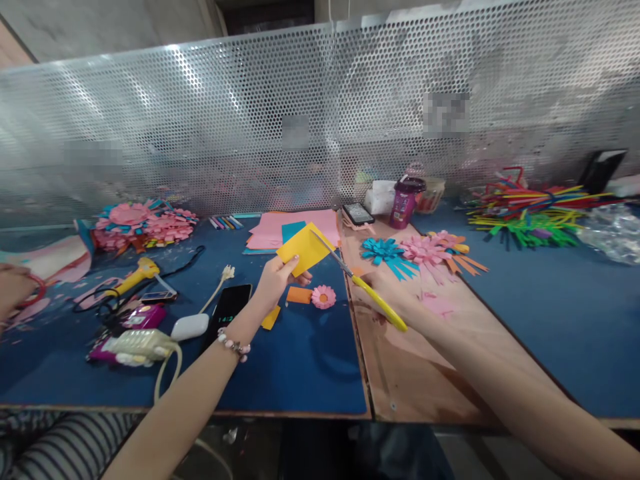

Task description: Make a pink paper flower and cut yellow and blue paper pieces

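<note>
My left hand pinches a yellow sheet of paper by its lower left edge, above the blue tabletop. In my right hand is a pair of scissors with yellow handles, its blades lying at the right part of the sheet. Whether the blades are cutting in, I cannot tell. Beneath my hands lie an orange paper piece, a pink paper flower and a small yellow paper piece. Some fingers of my right hand are hidden behind the handles.
Behind lie pink sheets. Blue and pink paper flowers and a purple cup stand right. At left are a phone, power strip, glue gun and a co-worker's hand. A perforated metal panel borders the back.
</note>
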The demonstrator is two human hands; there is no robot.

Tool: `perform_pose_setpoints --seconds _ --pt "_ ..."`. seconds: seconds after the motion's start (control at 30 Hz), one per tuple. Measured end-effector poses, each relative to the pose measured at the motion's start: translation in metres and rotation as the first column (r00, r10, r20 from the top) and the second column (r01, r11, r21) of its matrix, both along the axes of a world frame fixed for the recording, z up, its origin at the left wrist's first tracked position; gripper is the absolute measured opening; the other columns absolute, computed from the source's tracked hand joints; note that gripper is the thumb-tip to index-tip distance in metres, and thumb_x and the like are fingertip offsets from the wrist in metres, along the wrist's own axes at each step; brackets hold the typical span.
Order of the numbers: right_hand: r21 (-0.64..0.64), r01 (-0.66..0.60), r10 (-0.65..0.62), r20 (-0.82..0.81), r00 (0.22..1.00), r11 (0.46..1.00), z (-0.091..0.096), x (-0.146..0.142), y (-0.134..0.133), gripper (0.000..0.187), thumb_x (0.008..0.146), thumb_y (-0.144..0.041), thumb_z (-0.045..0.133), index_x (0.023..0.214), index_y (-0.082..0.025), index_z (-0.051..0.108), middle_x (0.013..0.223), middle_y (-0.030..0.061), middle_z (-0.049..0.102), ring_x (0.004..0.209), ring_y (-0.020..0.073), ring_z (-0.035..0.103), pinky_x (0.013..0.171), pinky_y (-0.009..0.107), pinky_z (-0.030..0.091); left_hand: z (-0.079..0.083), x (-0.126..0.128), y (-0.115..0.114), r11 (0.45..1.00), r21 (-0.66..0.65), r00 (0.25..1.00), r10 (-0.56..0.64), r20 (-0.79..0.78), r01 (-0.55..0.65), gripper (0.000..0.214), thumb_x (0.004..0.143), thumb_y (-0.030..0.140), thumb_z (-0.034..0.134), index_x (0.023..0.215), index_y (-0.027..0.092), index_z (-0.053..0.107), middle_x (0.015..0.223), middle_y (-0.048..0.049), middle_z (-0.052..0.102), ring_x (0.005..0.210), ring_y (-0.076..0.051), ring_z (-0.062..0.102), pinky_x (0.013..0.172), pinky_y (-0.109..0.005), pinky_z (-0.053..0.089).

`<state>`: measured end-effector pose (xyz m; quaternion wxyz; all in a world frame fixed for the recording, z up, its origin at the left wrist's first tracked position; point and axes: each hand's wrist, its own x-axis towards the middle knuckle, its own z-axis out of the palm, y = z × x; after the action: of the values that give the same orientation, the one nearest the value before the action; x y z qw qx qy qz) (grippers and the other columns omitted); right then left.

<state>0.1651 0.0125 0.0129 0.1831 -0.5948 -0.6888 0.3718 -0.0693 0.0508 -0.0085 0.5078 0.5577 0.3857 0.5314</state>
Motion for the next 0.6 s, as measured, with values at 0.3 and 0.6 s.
perform_pose_setpoints --seconds 0.3,0.6 --pt "0.049 -0.018 0.016 0.036 0.999 0.999 0.004 -0.003 0.0 0.022 0.081 -0.036 0.051 0.071 -0.016 0.052 0.051 -0.0014 0.054 0.038 0.0099 0.051 0.037 0.019 0.031 0.001 -0.001 0.001 1.0 -0.001 1.0 0.014 -0.002 -0.014 0.032 0.082 0.038 0.058 0.092 0.009 0.063 0.068 -0.0084 0.069 0.054 -0.015 0.062 0.059 -0.03 0.051" --pt "0.15 -0.061 0.044 0.119 0.992 0.987 0.018 -0.007 -0.008 0.038 0.079 -0.053 0.055 0.069 -0.018 0.048 0.056 -0.0029 0.048 0.052 0.0106 0.047 0.051 0.022 0.032 0.004 -0.007 0.004 1.0 -0.008 1.0 0.012 -0.028 -0.013 0.033 0.08 0.04 0.06 0.09 0.009 0.063 0.066 -0.0075 0.068 0.051 -0.015 0.061 0.057 -0.029 0.05"
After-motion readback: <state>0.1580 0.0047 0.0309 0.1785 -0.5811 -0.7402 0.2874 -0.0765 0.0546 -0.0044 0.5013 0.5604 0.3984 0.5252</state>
